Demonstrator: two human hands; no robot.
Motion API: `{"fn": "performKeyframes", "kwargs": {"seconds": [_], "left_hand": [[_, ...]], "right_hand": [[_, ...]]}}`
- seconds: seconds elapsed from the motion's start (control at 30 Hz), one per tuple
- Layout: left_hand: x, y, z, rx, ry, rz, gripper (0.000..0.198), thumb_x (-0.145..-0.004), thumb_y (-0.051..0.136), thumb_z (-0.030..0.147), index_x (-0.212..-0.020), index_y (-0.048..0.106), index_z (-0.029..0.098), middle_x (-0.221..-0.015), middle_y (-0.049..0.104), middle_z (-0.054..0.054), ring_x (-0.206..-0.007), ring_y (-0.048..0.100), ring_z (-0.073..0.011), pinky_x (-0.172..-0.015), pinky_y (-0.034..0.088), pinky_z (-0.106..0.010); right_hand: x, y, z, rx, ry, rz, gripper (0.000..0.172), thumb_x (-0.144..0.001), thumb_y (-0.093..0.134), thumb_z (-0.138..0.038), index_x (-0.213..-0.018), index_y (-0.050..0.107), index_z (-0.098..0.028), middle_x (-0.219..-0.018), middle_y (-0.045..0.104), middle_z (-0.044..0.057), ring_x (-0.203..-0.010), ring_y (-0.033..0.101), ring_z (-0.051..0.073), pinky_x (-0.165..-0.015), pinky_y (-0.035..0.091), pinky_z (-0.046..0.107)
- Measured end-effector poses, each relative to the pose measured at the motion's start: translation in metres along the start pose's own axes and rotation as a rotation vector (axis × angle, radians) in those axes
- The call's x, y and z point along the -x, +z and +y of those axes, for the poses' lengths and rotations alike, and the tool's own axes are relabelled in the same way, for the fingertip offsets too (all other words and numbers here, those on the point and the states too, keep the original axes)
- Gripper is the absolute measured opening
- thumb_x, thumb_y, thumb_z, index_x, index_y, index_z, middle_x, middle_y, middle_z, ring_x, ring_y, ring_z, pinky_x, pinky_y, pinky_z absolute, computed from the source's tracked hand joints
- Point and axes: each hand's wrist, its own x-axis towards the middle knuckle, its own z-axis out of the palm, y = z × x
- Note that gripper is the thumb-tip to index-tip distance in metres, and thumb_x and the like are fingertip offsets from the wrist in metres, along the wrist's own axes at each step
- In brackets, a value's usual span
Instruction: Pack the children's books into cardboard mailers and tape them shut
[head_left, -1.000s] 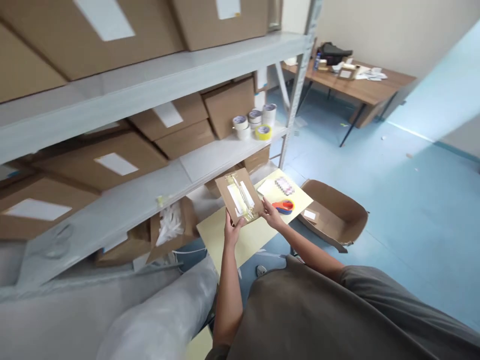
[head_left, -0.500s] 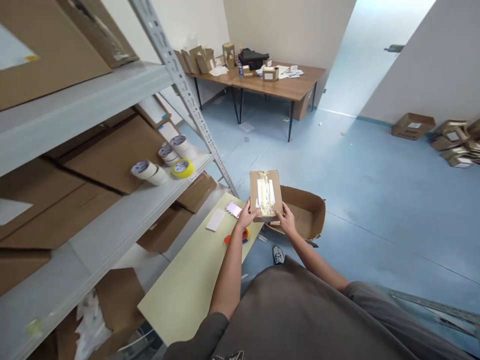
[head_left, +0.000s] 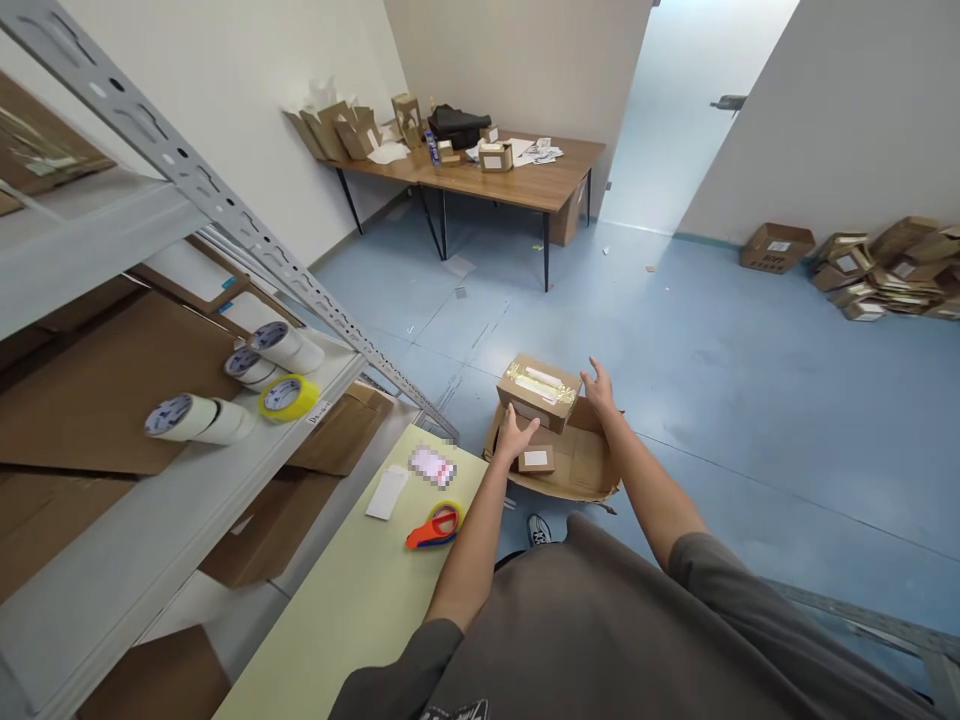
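A small taped cardboard parcel (head_left: 540,390) hangs tilted just above an open carton (head_left: 592,480) on the blue floor. My left hand (head_left: 516,436) is right under the parcel's near corner with its fingers spread; I cannot tell whether it touches. My right hand (head_left: 601,385) is beside the parcel's right end, fingers stretched out and off it. A smaller labelled box (head_left: 536,460) lies inside the carton.
A pale yellow table (head_left: 352,610) at my left carries an orange tape dispenser (head_left: 435,525) and a white card (head_left: 388,492). Metal shelving (head_left: 112,560) holds tape rolls (head_left: 289,397) and flat boxes. A wooden table (head_left: 517,180) stands at the back, more boxes (head_left: 870,270) by the right wall.
I turned right from the shelving, carrying the parcel in both hands over the carton. Both hands have now opened and come off it.
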Motion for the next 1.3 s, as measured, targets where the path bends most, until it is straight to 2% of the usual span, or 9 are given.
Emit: {"fn": "performKeyframes", "kwargs": {"seconds": [0.1, 0.3, 0.43, 0.57, 0.77, 0.93, 1.07, 1.2, 1.3], "left_hand": [[-0.005, -0.015, -0.001, 0.012, -0.009, 0.004, 0.119, -0.085, 0.07, 0.077, -0.175, 0.012, 0.025, -0.179, 0.021, -0.014, -0.164, 0.024, -0.0332, -0.131, 0.028, -0.044], [-0.003, -0.049, -0.005, 0.091, 0.0, 0.159, 0.106, -0.087, 0.072, 0.071, -0.171, 0.028, 0.025, -0.175, 0.033, -0.014, -0.16, 0.035, -0.0325, -0.128, 0.032, -0.043], [0.014, -0.068, -0.012, 0.156, 0.044, 0.25, 0.101, -0.088, 0.071, 0.07, -0.169, 0.033, 0.023, -0.175, 0.033, -0.016, -0.16, 0.037, -0.0319, -0.128, 0.033, -0.043], [0.046, -0.09, -0.033, 0.221, 0.082, 0.342, 0.093, -0.091, 0.07, 0.067, -0.166, 0.038, 0.022, -0.173, 0.037, -0.016, -0.157, 0.041, -0.0326, -0.126, 0.035, -0.045], [0.121, -0.141, -0.084, 0.311, 0.086, 0.547, 0.076, -0.095, 0.068, 0.06, -0.16, 0.049, 0.025, -0.164, 0.051, -0.015, -0.149, 0.051, -0.0315, -0.121, 0.043, -0.046], [0.213, -0.199, -0.138, 0.316, 0.1, 0.758, 0.063, -0.098, 0.067, 0.051, -0.153, 0.057, 0.024, -0.162, 0.054, -0.014, -0.15, 0.049, -0.0307, -0.123, 0.04, -0.046], [0.291, -0.242, -0.191, 0.306, 0.089, 0.888, 0.061, -0.097, 0.067, 0.05, -0.153, 0.057, 0.027, -0.162, 0.054, -0.011, -0.151, 0.048, -0.0306, -0.123, 0.041, -0.047], [0.348, -0.266, -0.244, 0.285, 0.092, 0.938, 0.064, -0.094, 0.071, 0.049, -0.153, 0.057, 0.029, -0.164, 0.052, -0.01, -0.153, 0.046, -0.0296, -0.125, 0.04, -0.048], [0.368, -0.269, -0.271, 0.285, 0.098, 0.928, 0.065, -0.091, 0.075, 0.049, -0.151, 0.058, 0.03, -0.164, 0.052, -0.009, -0.155, 0.044, -0.0287, -0.128, 0.036, -0.049]], "right_hand": [[-0.014, 0.004, -0.015, -0.066, 0.011, -0.037, 0.066, -0.098, 0.055, -0.053, -0.156, 0.055, -0.022, -0.162, 0.055, 0.012, -0.152, 0.048, 0.028, -0.128, 0.036, 0.048], [0.008, 0.034, -0.055, -0.169, -0.06, -0.18, 0.063, -0.098, 0.059, -0.053, -0.155, 0.056, -0.026, -0.162, 0.055, 0.009, -0.148, 0.051, 0.03, -0.125, 0.04, 0.052], [0.023, 0.055, -0.078, -0.191, -0.098, -0.276, 0.059, -0.098, 0.062, -0.051, -0.152, 0.06, -0.028, -0.157, 0.06, 0.007, -0.144, 0.056, 0.03, -0.123, 0.043, 0.051], [0.045, 0.081, -0.104, -0.189, -0.145, -0.36, 0.057, -0.097, 0.063, -0.049, -0.15, 0.063, -0.029, -0.154, 0.063, 0.006, -0.144, 0.056, 0.03, -0.122, 0.045, 0.052], [0.115, 0.145, -0.155, -0.148, -0.283, -0.565, 0.054, -0.096, 0.063, -0.048, -0.147, 0.065, -0.029, -0.154, 0.063, 0.008, -0.139, 0.06, 0.032, -0.118, 0.049, 0.053], [0.202, 0.21, -0.198, -0.117, -0.442, -0.696, 0.05, -0.095, 0.063, -0.044, -0.141, 0.069, -0.028, -0.152, 0.064, 0.009, -0.141, 0.058, 0.031, -0.115, 0.051, 0.053], [0.276, 0.252, -0.222, -0.08, -0.555, -0.757, 0.048, -0.092, 0.064, -0.041, -0.138, 0.07, -0.028, -0.15, 0.066, 0.009, -0.141, 0.059, 0.031, -0.12, 0.046, 0.055], [0.338, 0.273, -0.234, -0.04, -0.66, -0.802, 0.052, -0.092, 0.064, -0.041, -0.142, 0.068, -0.025, -0.15, 0.065, 0.012, -0.144, 0.055, 0.033, -0.124, 0.041, 0.057], [0.369, 0.274, -0.234, -0.017, -0.692, -0.825, 0.054, -0.095, 0.062, -0.042, -0.147, 0.065, -0.027, -0.155, 0.061, 0.01, -0.149, 0.049, 0.033, -0.127, 0.038, 0.057]]}}
